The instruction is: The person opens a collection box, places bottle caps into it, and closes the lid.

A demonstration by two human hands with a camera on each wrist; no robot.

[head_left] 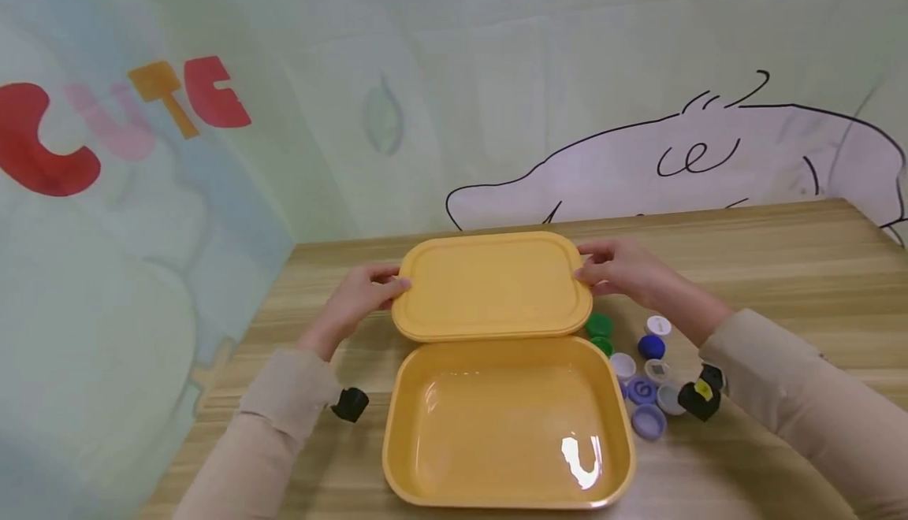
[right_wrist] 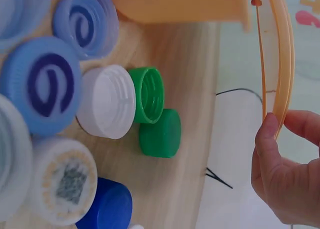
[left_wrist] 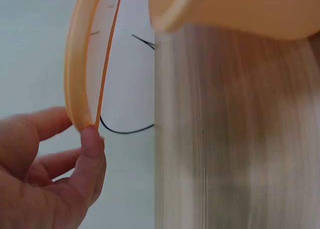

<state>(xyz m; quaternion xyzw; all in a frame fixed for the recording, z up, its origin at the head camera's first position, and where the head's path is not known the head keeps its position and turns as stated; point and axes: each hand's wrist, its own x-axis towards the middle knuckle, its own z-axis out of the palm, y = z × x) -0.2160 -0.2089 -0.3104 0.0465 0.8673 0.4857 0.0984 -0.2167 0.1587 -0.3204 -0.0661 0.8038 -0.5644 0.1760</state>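
Both hands hold a yellow lid (head_left: 489, 284) by its two short ends, above the far side of an open yellow box (head_left: 507, 425). My left hand (head_left: 358, 297) pinches the lid's left end between thumb and fingers; the left wrist view shows the lid's rim (left_wrist: 77, 64) edge-on in that grip. At the other end, my right hand (head_left: 620, 272) pinches the lid likewise, as the right wrist view shows with the hand (right_wrist: 287, 164) on the rim. The box has a shiny bare floor in the head view.
Several bottle caps lie right of the box: green caps (head_left: 599, 325), a dark blue cap (head_left: 651, 347), white caps (head_left: 658, 325) and light purple caps (head_left: 649, 421). Everything stands on a wooden table (head_left: 780, 284). Behind it hangs a printed cloth (head_left: 496, 110).
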